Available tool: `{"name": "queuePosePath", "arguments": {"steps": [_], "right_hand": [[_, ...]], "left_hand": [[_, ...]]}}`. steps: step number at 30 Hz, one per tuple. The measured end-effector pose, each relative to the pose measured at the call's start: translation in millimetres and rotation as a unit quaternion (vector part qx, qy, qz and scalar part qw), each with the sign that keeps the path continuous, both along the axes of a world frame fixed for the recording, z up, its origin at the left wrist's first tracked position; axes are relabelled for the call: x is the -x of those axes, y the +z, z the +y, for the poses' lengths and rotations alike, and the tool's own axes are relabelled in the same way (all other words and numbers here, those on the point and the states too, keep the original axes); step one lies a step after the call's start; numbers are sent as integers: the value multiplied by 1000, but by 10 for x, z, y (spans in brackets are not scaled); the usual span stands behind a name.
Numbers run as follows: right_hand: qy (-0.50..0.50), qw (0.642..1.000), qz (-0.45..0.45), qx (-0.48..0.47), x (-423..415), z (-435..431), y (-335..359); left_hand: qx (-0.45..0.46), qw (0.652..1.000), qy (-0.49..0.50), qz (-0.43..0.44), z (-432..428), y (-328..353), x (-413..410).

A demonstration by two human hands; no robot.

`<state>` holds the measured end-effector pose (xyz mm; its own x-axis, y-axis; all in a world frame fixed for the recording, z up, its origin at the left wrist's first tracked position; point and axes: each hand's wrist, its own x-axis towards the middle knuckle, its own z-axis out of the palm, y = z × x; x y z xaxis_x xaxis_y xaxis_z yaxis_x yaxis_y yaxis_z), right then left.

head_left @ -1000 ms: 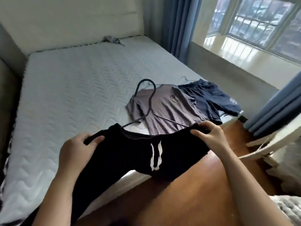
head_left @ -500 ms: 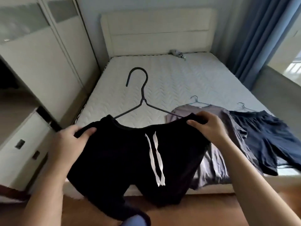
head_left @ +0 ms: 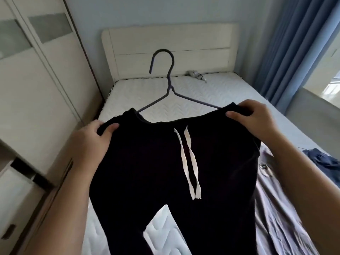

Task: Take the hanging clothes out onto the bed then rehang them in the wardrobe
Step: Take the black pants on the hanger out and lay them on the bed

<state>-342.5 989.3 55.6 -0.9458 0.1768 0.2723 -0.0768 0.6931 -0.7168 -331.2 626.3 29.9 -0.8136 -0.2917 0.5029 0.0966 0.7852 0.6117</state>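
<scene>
At the waistband corners: the left grip (head_left: 92, 142) and the right grip (head_left: 255, 122) each clench one end of the black trousers (head_left: 156, 172), with the thumbs on the near face of the cloth and the other fingers curled behind it. The trousers are held up in the air over the foot of the bed (head_left: 211, 92), the waistband stretched between both grips and the two legs hanging downward. They are plain black, with a ribbed waistband and a flat white drawstring (head_left: 189, 162) whose two ends hang down the front. A dark wire hanger (head_left: 170, 85) sits in the waistband, its arms running into the cloth and its hook standing upright before the cream headboard (head_left: 174, 43). Right of the trousers, a grey garment (head_left: 276, 218) lies on the mattress; its small emblem (head_left: 263, 166) is too small to read. A navy garment (head_left: 323, 161) lies beside it. The wardrobe (head_left: 36, 89) stands at left, and blue curtains (head_left: 294, 43) hang at right.
</scene>
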Motion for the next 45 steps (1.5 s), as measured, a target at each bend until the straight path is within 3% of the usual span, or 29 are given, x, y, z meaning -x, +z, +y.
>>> {"name": "queuePosePath", "arguments": {"steps": [4,12,22,33,37,40,42,45], "right_hand": [[-20,999,-35,-16,788,-72,-204],[-13,981,-192,-12,1813,-92,-1192],[-19,941,-337,-14,3119,28,-2820],[-26,916,-387,-106,4286,145,-4695],[-49,907,-410,-81,4520,102,-5312],[-104,919,-381,-11,4579,126,-5648],[-104,930,-351,-20,4578,181,-5789],[-79,939,-334,-23,4554,236,-5855]], "left_hand": [[-34,995,-47,-76,-32,-229,952],[-53,971,-63,-224,-70,-1314,2161],[47,931,-38,-359,107,-2705,3355],[143,866,-24,-479,287,-4667,4525],[96,853,-3,-513,270,-5219,4715],[19,868,6,-496,174,-5468,4743],[-32,874,7,-485,125,-5543,4736],[-39,874,1,-484,119,-5559,4731]]}}
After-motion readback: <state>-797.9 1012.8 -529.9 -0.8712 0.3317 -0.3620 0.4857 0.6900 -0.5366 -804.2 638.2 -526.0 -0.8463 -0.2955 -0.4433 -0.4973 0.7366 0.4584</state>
